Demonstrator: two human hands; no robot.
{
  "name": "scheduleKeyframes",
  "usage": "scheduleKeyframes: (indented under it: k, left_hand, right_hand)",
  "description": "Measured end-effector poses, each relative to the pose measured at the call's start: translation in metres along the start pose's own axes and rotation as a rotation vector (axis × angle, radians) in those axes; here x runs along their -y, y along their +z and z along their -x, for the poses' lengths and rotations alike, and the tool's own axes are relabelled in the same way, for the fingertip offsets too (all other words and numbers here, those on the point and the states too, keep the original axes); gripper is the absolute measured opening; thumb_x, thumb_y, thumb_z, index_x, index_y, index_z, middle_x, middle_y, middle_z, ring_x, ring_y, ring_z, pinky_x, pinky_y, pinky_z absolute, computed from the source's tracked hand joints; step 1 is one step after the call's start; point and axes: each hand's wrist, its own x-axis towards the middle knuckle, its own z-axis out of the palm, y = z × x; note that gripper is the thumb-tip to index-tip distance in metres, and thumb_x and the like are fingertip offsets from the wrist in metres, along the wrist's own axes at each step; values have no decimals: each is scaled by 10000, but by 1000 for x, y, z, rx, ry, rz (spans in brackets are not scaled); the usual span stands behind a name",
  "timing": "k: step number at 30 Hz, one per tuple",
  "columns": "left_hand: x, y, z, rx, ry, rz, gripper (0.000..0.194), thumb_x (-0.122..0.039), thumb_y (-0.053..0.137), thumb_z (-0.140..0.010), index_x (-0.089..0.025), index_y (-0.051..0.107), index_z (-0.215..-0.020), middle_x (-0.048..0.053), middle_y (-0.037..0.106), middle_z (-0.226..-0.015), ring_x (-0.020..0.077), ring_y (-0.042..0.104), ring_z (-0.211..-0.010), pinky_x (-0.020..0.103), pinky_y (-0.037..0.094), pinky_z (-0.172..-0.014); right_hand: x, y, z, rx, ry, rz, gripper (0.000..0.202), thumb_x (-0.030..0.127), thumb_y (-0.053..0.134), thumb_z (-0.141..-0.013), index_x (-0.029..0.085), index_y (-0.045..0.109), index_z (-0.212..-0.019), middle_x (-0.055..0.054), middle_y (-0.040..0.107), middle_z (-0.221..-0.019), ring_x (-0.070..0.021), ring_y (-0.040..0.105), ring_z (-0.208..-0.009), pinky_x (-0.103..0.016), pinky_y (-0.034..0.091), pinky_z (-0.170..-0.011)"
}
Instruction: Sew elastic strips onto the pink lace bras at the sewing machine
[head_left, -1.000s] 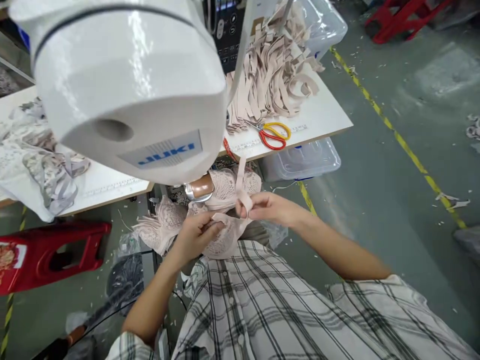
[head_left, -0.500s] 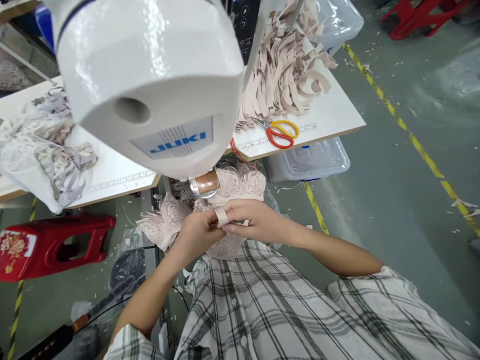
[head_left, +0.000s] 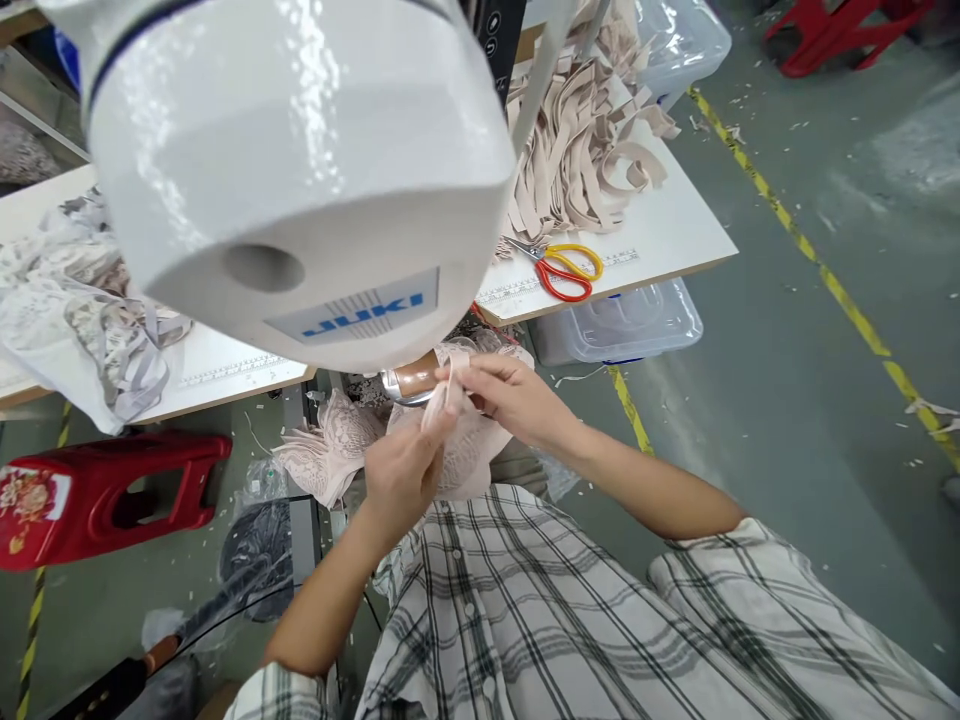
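Just below the head of a white JUKI sewing machine, both my hands work on a pale pink lace bra. My left hand is closed, pinching the bra's edge with a pink strap between thumb and fingers. My right hand pinches the upper part of the same pink strap, close to the machine's brown and metal arm end. The bra hangs under my hands toward my lap. Left of it lies a stack of pink lace bra cups. The needle area is hidden behind the machine head.
Scissors with red and yellow handles lie on the right white tabletop, beside a heap of pink straps. Lace pieces cover the left table. A clear plastic bin sits below; a red stool stands at left.
Both hands have lifted the strap up toward the machine's arm end, the right hand rising most. The bra has turned and now drapes beneath them. The view has shifted slightly.
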Motion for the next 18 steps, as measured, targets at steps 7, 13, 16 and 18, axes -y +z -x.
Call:
scheduleKeyframes:
  k: [7, 13, 16, 18]
  left_hand:
    - [5, -37, -33, 59, -208, 32, 308, -291, 519, -992, -214, 708, -1223, 46, 753, -1174, 199, 724, -1051, 277, 590, -861]
    - [0, -41, -34, 98, -284, 96, 304, -296, 531, -983, -199, 724, -1196, 38, 752, -1175, 205, 714, -1094, 274, 595, -894]
    - [-3, -43, -33, 129, -278, 106, 309, -294, 528, -984, -189, 721, -1201, 44, 755, -1164, 201, 724, -1067, 248, 596, -854]
    - [-4, -44, -33, 145, -259, 95, 312, -288, 521, -987, -183, 719, -1204, 47, 758, -1156, 198, 730, -1050, 235, 594, -833]
  right_hand:
    - [13, -14, -49, -65, -154, 191, 301, 497, 732, -814, 200, 681, -805, 26, 575, -666, -96, 489, -567, -228, 456, -547]
    - [24, 0, -76, -168, -461, 517, 148, 333, 719, -829, 199, 667, -793, -20, 643, -919, -201, 619, -953, -385, 512, -931]
    - [25, 6, -83, -136, -483, 587, 130, 273, 714, -822, 193, 628, -768, -38, 632, -1048, -253, 589, -1123, -454, 461, -1036]
    - [25, 7, -84, -117, -471, 604, 145, 252, 711, -818, 191, 602, -745, -40, 626, -1043, -271, 581, -1139, -485, 445, -1055]
